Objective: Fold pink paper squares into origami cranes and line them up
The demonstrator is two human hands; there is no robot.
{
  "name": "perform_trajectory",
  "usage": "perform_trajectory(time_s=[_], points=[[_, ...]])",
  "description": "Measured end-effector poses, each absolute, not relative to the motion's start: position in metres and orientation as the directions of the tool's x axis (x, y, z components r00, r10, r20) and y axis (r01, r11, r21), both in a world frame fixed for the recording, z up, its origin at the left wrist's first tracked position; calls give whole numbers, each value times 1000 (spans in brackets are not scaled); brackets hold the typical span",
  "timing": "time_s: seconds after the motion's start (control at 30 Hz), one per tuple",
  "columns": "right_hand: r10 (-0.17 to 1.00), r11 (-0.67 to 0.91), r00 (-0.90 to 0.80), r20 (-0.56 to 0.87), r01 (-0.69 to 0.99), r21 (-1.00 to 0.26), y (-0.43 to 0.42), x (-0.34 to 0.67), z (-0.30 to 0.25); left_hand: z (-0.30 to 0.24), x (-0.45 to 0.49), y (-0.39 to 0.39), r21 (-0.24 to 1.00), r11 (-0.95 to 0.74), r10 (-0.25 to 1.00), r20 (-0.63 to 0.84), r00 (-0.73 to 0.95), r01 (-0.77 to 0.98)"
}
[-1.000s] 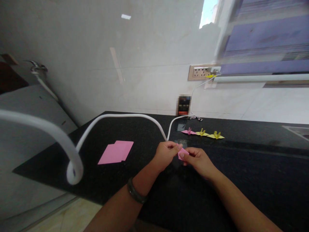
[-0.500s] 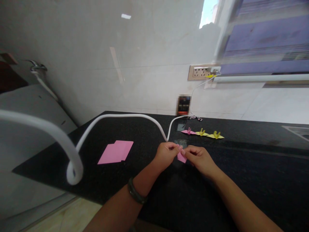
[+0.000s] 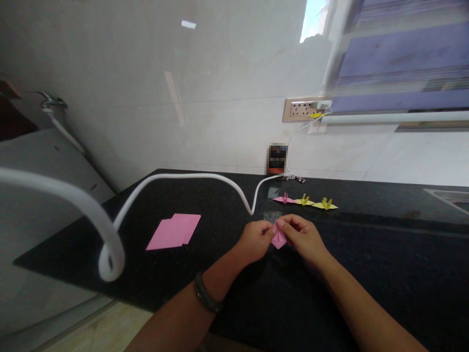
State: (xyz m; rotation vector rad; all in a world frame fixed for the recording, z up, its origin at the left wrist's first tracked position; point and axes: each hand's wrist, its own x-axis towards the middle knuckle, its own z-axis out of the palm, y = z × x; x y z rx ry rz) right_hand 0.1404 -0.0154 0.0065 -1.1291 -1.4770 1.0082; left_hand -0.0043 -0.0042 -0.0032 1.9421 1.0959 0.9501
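A small piece of folded pink origami paper (image 3: 279, 240) is held just over the dark counter, its pointed lower end toward me. My left hand (image 3: 255, 239) pinches its left side between thumb and fingers. On the opposite side, my right hand (image 3: 299, 235) grips the paper near its top, the thumb lying on it. The fingertips cover the upper part of the paper. Beyond my hands, a pink paper crane (image 3: 285, 199) stands in a row with two yellow paper cranes (image 3: 305, 200). Flat pink paper sheets (image 3: 174, 232) lie overlapping to the left.
A thick white cable (image 3: 194, 175) loops above the left side of the black counter (image 3: 220, 200). Against the tiled wall leans a blurred dark device (image 3: 277, 159), with a thin white cord running to a wall socket (image 3: 302, 109). A sink edge (image 3: 447, 203) shows at the right.
My hands have shifted their pinch on the folded paper. It has turned so its pointed end and a central crease now face me. The view has moved slightly.
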Motion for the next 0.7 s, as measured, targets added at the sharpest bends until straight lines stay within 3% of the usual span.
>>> perform_trajectory(time_s=[0.13, 0.33, 0.7], points=[[969, 238, -106, 223, 168, -957, -14, 141, 3, -2, -4, -7, 800, -435, 872, 259, 414, 414], [972, 218, 46, 229, 174, -960, -17, 134, -2, -1, -4, -7, 811, -407, 892, 255, 372, 420], [961, 215, 155, 229, 97, -972, -16, 136, 0, 2, 1, -9, 972, -202, 927, 150, 344, 122]])
